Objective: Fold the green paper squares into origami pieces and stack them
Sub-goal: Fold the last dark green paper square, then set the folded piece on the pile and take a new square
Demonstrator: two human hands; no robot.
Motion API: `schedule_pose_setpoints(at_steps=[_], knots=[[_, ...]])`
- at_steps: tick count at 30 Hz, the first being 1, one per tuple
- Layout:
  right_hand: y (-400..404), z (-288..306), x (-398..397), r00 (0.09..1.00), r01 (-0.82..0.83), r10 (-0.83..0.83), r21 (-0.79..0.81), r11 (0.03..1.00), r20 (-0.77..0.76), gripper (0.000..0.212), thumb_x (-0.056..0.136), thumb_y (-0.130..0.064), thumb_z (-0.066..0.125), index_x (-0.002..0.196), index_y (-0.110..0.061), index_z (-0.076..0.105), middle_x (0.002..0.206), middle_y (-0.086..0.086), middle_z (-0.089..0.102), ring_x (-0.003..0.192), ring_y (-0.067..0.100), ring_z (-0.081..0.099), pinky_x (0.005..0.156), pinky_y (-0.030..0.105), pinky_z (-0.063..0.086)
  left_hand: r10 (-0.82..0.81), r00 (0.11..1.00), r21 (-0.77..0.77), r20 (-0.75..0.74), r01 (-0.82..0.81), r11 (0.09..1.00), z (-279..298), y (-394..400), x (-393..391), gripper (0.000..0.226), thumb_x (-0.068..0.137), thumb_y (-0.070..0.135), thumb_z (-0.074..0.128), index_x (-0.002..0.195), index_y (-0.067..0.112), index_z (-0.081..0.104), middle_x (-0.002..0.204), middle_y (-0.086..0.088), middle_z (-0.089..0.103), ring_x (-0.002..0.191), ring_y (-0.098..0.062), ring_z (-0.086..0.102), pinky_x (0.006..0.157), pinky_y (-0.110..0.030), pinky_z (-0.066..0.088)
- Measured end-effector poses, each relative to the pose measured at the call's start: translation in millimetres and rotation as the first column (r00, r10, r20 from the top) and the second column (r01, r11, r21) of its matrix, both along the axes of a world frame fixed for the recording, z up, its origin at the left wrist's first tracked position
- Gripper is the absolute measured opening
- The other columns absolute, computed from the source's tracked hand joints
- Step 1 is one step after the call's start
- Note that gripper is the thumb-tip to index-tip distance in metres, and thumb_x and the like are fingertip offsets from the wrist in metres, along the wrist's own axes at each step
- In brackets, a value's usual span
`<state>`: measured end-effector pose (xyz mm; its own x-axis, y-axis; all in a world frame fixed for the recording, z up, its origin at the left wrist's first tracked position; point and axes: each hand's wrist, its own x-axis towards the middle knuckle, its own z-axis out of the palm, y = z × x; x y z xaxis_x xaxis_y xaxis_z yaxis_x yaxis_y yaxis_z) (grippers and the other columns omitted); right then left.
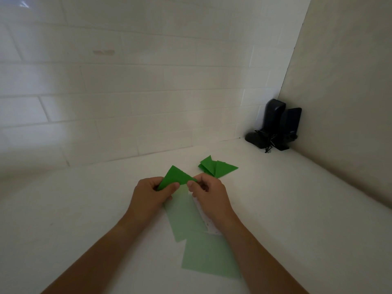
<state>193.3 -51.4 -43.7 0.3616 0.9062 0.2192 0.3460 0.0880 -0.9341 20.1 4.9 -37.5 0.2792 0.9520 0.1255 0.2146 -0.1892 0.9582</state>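
Green folded triangle [177, 176] pinched between left hand [151, 193] and right hand [206, 193].

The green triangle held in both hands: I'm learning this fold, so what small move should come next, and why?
Probably set it on the pile of folded pieces just beyond the right hand. The green triangle already looks fully creased, pinched at its corners by the left hand and the right, while flat paper squares lie unfolded on the table.
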Motion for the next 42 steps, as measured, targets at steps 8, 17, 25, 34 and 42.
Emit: schedule_pose_setpoints(at_steps=[8, 17, 25, 34, 42], knots=[[0.6, 0.9, 2.7, 0.997, 0.056, -0.058, -0.038, 0.998, -0.053, 0.016, 0.099, -0.017, 0.065, 0.085, -0.012, 0.069, 0.081, 0.002, 0.073, 0.066, -0.001, 0.061, 0.066, 0.012, 0.047, 0.094, 0.995, 0.042, 0.038, -0.096, 0.995, -0.6, 1.2, -1.2, 0.014, 0.091, 0.019, 0.076, 0.079, 0.013, 0.079, 0.064, -0.004, 0.069, 0.06, -0.008, 0.06, 0.067, -0.028, 0.048], [-0.9, 2.7, 2.3, 0.997, 0.07, -0.069, -0.054, 0.996, 0.018, 0.027, 0.104, -0.016, 0.056, 0.089, -0.014, 0.079, 0.082, -0.003, 0.077, 0.068, 0.002, 0.068, 0.072, 0.019, 0.056, 0.158, 0.981, -0.008, 0.111, -0.158, 0.987, -2.7, 3.1, 0.6, 0.018, 0.097, 0.015, 0.069, 0.083, 0.016, 0.08, 0.072, -0.004, 0.076, 0.066, -0.013, 0.067, 0.079, -0.036, 0.055], [-1.4, 4.2, 10.6, 0.904, 0.125, -0.094, -0.05, 0.991, 0.418, 0.033, 0.104, -0.025, 0.057, 0.076, -0.011, 0.068, 0.068, 0.002, 0.066, 0.059, 0.012, 0.059, 0.061, 0.027, 0.052, 0.16, 0.983, 0.057, 0.091, -0.165, 0.985, -4.0, 4.7, 0.5, 0.011, 0.099, 0.019, 0.067, 0.099, 0.023, 0.077, 0.07, 0.002, 0.074, 0.066, -0.004, 0.068, 0.074, -0.029, 0.051], [5.5, -1.0, 35.6, 0.87, 0.455, -0.439, -0.026, 0.89, 0.224, 0.048, 0.102, -0.011, 0.054, 0.057, -0.016, 0.039, 0.054, -0.002, 0.041, 0.051, 0.008, 0.029, 0.047, 0.02, 0.024, -0.106, 0.954, 0.29, -0.279, 0.19, 0.938, -9.6, 2.1, 2.6, 0.024, 0.082, 0.026, 0.083, 0.095, 0.044, 0.075, 0.111, 0.014, 0.061, 0.11, 0.002, 0.049, 0.087, -0.016, 0.038], [0.8, -1.7, 39.8, 0.899, 0.432, -0.434, -0.033, 0.901, -0.063, 0.048, 0.099, -0.002, 0.054, 0.145, -0.018, 0.056, 0.11, 0.003, 0.072, 0.055, -0.001, 0.068, 0.05, 0.009, 0.045, -0.218, 0.801, 0.192, -0.558, 0.381, 0.905, -10.4, 2.7, 3.2, 0.078, 0.051, 0.082, 0.063, 0.122, 0.054, 0.048, 0.12, 0.028, 0.05, 0.119, -0.006, 0.042, 0.107, -0.031, 0.035]])
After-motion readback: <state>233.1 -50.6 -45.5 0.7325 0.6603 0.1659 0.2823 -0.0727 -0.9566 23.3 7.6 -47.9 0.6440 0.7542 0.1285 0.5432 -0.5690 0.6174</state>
